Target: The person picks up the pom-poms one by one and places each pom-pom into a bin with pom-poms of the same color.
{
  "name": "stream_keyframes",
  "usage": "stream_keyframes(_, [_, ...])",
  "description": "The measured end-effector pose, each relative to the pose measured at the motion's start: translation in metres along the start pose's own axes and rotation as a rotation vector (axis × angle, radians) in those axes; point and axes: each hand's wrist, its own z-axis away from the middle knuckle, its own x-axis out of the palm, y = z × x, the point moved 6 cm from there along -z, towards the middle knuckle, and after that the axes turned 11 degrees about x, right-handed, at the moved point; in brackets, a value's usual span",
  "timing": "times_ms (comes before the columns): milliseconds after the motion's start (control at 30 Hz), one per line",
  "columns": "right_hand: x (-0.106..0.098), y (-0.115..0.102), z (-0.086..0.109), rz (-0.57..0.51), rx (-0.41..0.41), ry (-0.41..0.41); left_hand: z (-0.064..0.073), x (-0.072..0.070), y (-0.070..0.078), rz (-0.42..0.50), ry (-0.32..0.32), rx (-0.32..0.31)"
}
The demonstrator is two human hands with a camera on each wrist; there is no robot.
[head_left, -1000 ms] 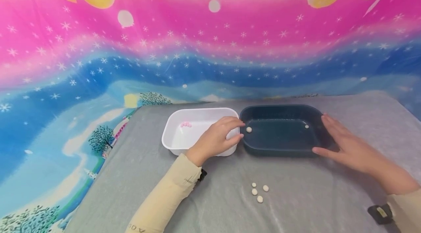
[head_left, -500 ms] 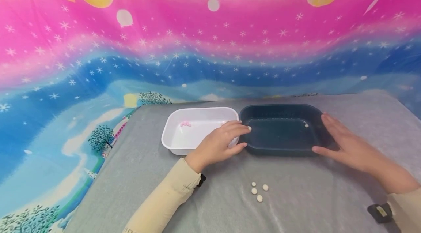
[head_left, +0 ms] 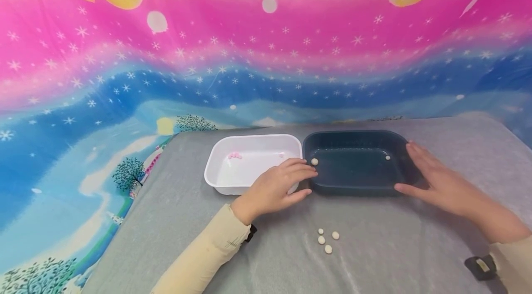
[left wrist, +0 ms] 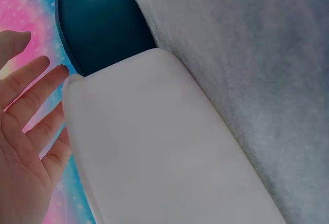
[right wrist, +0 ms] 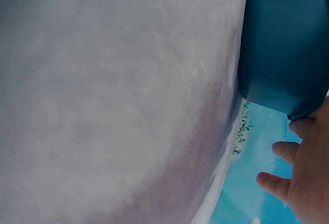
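In the middle of the head view, the left hand reaches over the right end of a white bin, its fingertips overlapping the left end of a dark teal bin. Its fingers are extended with only a slight bend and the thumb stands apart — nothing is held in them. A white ball lies inside the dark teal bin at its left end, just above those fingertips in the frame; whether they touch it cannot be told.

The right hand, right of centre, is laid along the right end of the dark teal bin, fingers straight and thumb spread, gripping nothing. A smaller white ball sits in the bin near that end.

Below the bins, right of the frame's centre line, four loose white balls lie close together on the grey cloth-covered surface. Small pink pieces are grouped toward the upper left inside the white bin, which stands directly beside the dark one.

Both arms wear pale sleeves, entering at lower centre-left and lower right — a black wrist device shows by the right one. A pink and blue snowflake backdrop fills the upper half.
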Motion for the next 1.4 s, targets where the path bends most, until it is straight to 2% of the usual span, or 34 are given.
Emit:
stream_keyframes(400, [0.001, 0.001, 0.0, 0.007, -0.007, 0.01, 0.004, -0.002, 0.014, -0.009, -0.031, 0.045])
stream_keyframes(900, [0.0, -0.003, 0.001, 0.007, -0.021, 0.008, 0.01, 0.0, 0.028, -0.035, -0.032, 0.098])
stream_keyframes(1167, [-0.001, -0.003, 0.002, 0.01, -0.02, 0.016, 0.01, 0.004, 0.036, -0.038, -0.101, 0.116])
stream_keyframes(1400, [0.0, -0.003, 0.002, 0.015, -0.022, 0.021, 0.008, 0.01, 0.043, -0.06, -0.144, 0.165])
